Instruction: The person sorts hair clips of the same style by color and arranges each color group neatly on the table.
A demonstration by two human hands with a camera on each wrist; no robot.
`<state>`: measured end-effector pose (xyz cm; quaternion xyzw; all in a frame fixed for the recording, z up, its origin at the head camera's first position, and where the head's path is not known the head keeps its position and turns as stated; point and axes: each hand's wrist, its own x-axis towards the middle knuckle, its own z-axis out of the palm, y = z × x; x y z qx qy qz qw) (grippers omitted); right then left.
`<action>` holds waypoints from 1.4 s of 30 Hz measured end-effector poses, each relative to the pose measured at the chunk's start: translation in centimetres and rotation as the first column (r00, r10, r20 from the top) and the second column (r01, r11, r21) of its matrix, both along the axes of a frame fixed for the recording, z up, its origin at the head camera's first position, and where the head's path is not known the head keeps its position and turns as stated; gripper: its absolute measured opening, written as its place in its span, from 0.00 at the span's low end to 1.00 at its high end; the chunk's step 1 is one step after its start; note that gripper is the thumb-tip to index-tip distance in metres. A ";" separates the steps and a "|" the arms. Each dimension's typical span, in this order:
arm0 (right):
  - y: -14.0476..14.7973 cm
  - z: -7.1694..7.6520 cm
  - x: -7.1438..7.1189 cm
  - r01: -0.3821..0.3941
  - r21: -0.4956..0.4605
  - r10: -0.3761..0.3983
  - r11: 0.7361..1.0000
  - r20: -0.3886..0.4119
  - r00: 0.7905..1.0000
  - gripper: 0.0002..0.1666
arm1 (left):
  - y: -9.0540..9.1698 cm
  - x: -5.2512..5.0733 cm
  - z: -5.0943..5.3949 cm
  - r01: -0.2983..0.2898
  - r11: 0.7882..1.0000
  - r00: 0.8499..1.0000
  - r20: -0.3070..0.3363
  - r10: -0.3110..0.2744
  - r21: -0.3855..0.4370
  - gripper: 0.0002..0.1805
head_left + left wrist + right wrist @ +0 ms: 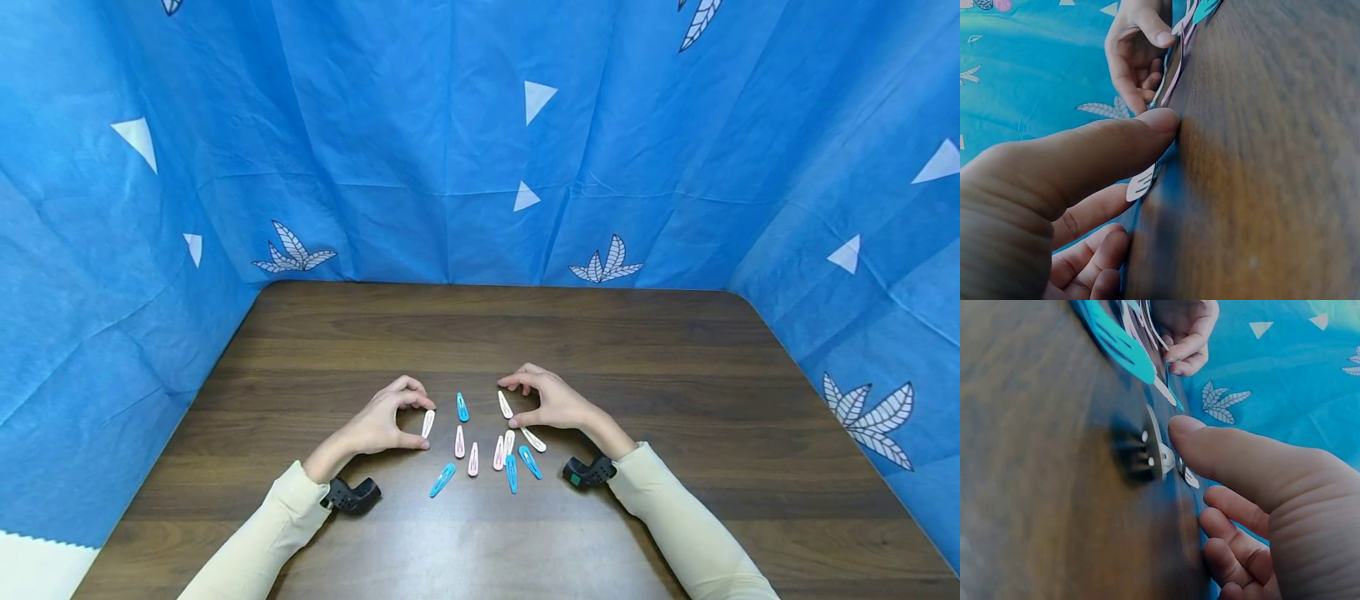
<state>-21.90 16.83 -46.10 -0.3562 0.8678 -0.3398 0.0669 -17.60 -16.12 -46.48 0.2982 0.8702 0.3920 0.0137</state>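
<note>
My left hand (382, 421) pinches a white snap hair clip (428, 423) end to end between thumb and index finger; the left wrist view shows the slotted clip (1141, 183) against the index fingertip. My right hand (551, 402) curves around another white hair clip (506, 405), thumb near one end and index finger near the other. In the right wrist view a small gap shows between that clip (1190, 476) and the fingers. Just below the right thumb lie a white clip (534, 439) and a second white one (509, 442) beside a pink clip (499, 452).
Between the hands lie a blue clip (462, 407) and two pink clips (460, 442). Closer to me are more blue clips (512, 473), one of them (442, 480) off to the left. A blue patterned cloth (480, 233) surrounds the back and sides of the wooden table (637, 333).
</note>
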 end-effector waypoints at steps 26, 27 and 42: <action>-0.2 0.0 0.2 0.028 0.040 -0.028 0.999 -0.006 1.000 0.29 | 0.2 -0.1 -0.4 -0.026 1.000 0.999 -0.044 0.026 0.007 0.25; -0.2 0.0 0.2 0.025 0.038 -0.025 0.999 -0.006 1.000 0.29 | 0.2 -0.1 -0.4 -0.028 1.000 0.999 -0.045 0.028 0.007 0.25; -0.1 1.4 -0.4 0.084 -0.035 -0.083 0.996 0.015 0.996 0.27 | 1.4 -1.4 2.0 -0.024 0.999 0.999 0.041 0.022 0.046 0.26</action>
